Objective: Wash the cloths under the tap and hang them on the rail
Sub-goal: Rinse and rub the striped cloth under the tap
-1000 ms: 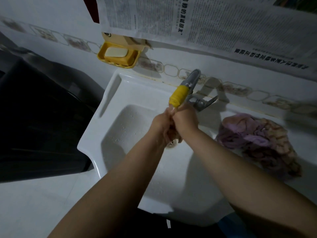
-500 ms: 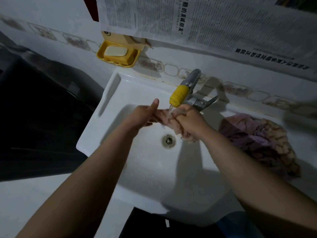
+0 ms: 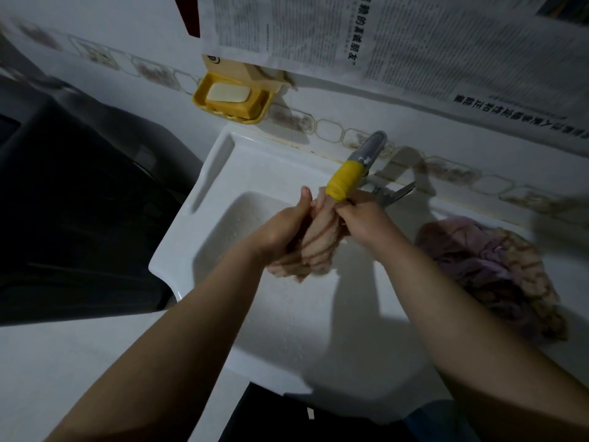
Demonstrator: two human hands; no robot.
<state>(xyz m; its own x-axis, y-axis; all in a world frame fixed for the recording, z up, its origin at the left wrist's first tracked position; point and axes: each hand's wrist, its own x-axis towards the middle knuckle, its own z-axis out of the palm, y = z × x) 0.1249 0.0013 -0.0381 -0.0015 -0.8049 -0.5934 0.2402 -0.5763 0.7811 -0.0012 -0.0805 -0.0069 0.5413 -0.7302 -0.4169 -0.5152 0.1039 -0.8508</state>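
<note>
A pale pink cloth with brown stripes (image 3: 318,247) hangs bunched under the yellow-tipped tap (image 3: 345,180), over the white sink (image 3: 287,330). My left hand (image 3: 283,228) grips the cloth from the left, thumb pointing up. My right hand (image 3: 363,218) holds its upper right part just below the spout. A heap of purple and striped cloths (image 3: 490,266) lies on the sink's right ledge. No rail is in view.
A yellow soap dish (image 3: 232,100) with a white bar hangs on the tiled wall above the sink's left corner. Newspaper sheets (image 3: 414,43) cover the wall above. A dark appliance (image 3: 73,205) stands to the left of the sink.
Both hands have drawn together again after spreading the cloth sideways; it now hangs bunched lengthwise below the spout, hiding the drain.
</note>
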